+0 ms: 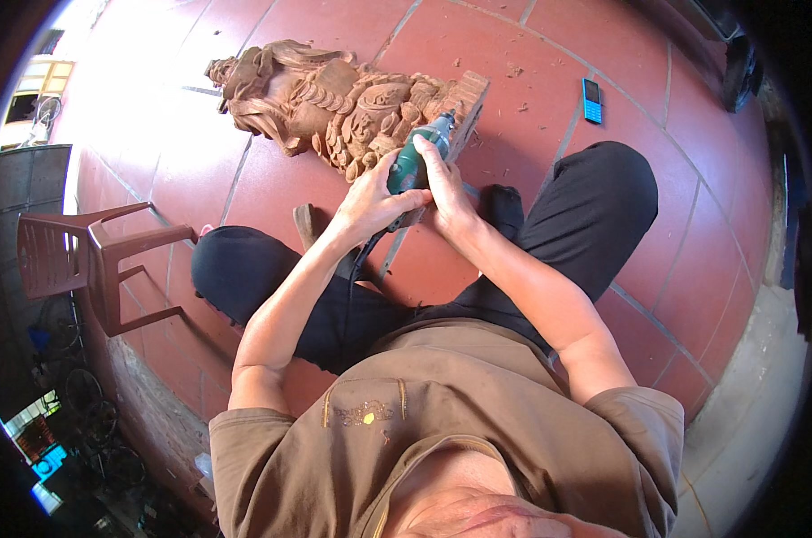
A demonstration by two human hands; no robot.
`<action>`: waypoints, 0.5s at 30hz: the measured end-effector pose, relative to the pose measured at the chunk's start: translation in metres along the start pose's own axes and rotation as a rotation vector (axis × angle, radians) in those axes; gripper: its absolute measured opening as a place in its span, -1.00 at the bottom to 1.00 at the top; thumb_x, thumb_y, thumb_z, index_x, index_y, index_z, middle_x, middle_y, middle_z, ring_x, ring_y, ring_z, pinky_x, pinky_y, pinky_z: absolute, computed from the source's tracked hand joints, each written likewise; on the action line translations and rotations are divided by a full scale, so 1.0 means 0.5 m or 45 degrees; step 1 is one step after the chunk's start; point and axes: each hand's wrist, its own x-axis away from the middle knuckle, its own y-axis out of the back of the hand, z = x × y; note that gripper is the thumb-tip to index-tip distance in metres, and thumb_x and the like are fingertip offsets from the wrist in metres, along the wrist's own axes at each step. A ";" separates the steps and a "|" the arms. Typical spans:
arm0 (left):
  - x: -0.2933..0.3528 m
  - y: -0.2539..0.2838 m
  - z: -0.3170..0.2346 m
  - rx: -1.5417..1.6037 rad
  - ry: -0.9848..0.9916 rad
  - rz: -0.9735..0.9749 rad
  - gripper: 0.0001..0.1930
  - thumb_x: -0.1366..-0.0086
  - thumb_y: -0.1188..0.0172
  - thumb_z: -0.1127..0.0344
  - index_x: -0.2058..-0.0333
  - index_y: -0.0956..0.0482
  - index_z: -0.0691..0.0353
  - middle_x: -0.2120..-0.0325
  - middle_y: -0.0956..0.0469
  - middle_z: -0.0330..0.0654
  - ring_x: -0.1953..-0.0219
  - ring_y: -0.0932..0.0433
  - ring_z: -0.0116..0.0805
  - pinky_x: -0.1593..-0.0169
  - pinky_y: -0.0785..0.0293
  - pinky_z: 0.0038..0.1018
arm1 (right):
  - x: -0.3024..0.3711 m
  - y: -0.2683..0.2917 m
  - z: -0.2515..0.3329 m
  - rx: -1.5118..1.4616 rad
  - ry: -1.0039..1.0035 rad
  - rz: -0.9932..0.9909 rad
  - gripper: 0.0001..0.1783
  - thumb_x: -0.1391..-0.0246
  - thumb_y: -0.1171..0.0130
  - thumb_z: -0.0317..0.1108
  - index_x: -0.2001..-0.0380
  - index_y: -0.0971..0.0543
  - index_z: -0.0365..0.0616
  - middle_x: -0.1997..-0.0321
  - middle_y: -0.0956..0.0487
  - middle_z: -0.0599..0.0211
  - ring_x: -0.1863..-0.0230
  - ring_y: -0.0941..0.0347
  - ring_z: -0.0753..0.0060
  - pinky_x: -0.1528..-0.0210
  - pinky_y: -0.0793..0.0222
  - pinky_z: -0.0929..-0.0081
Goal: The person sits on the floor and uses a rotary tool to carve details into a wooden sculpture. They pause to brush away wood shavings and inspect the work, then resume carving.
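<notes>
A green rotary tool (408,170) with a grey nose is gripped between both my hands. My left hand (370,204) is closed round its left side and rear, where a dark cord runs down toward my lap. From the other side my right hand (446,184) wraps it, thumb along the body near the nose. The tool's tip points up and right, at the base end of a carved wooden statue (334,103). The statue lies on its side on the tiles, its head end to the left. Whether the tip touches the wood I cannot tell.
My crossed legs in dark trousers (594,197) frame the work. A piece of wood (307,224) lies by my left knee. A blue mobile phone (591,100) rests on the red tiled floor (549,54) at the far right, with wood shavings about. Left stands a brown plastic chair (110,251).
</notes>
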 end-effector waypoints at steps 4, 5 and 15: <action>-0.006 -0.009 -0.006 -0.009 0.050 0.049 -0.19 -0.01 -0.35 0.02 -0.15 -0.25 0.35 0.26 -0.58 0.07 0.24 -0.60 -0.21 0.13 -0.48 -0.35 | -0.007 0.023 -0.002 0.050 0.010 -0.018 -0.46 -0.01 -0.26 -0.01 0.10 -0.42 -0.18 0.25 -0.47 0.33 0.28 -0.46 0.47 0.26 -0.47 0.45; -0.005 -0.010 -0.010 0.022 0.044 0.056 -0.19 -0.02 -0.36 0.05 -0.17 -0.24 0.32 0.30 -0.57 0.01 0.34 -0.57 -0.30 0.27 -0.47 -0.42 | -0.006 0.027 0.000 0.062 -0.005 -0.009 -0.46 -0.01 -0.25 0.00 0.10 -0.43 -0.18 0.24 -0.47 0.33 0.28 -0.46 0.47 0.26 -0.47 0.45; -0.002 -0.005 -0.007 0.002 0.056 0.051 -0.15 0.01 -0.36 0.00 -0.17 -0.23 0.35 0.27 -0.57 0.08 0.23 -0.60 -0.19 0.12 -0.48 -0.34 | -0.007 0.024 -0.006 0.079 0.005 -0.012 -0.45 -0.01 -0.25 0.01 0.07 -0.41 -0.15 0.20 -0.46 0.33 0.25 -0.44 0.47 0.23 -0.46 0.47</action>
